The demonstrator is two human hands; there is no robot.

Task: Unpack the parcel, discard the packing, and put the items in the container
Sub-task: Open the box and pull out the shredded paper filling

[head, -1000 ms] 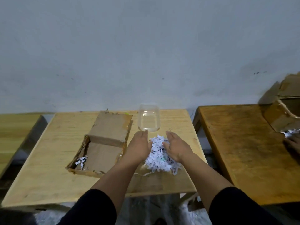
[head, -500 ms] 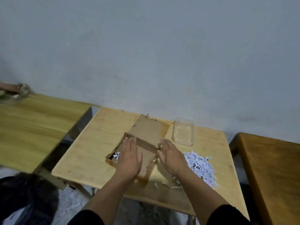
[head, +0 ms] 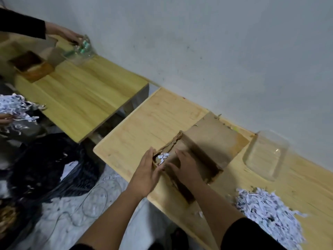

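Cardboard parcel (head: 203, 152) between both hands

Black bag (head: 46, 159) on floor; neighbouring table (head: 86, 98) left.

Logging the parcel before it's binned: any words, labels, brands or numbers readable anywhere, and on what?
None can be read.
Cardboard box: no label or print visible.
Shredded paper: dark printed specks, too small and blurred to read.
Clear container: no markings visible.
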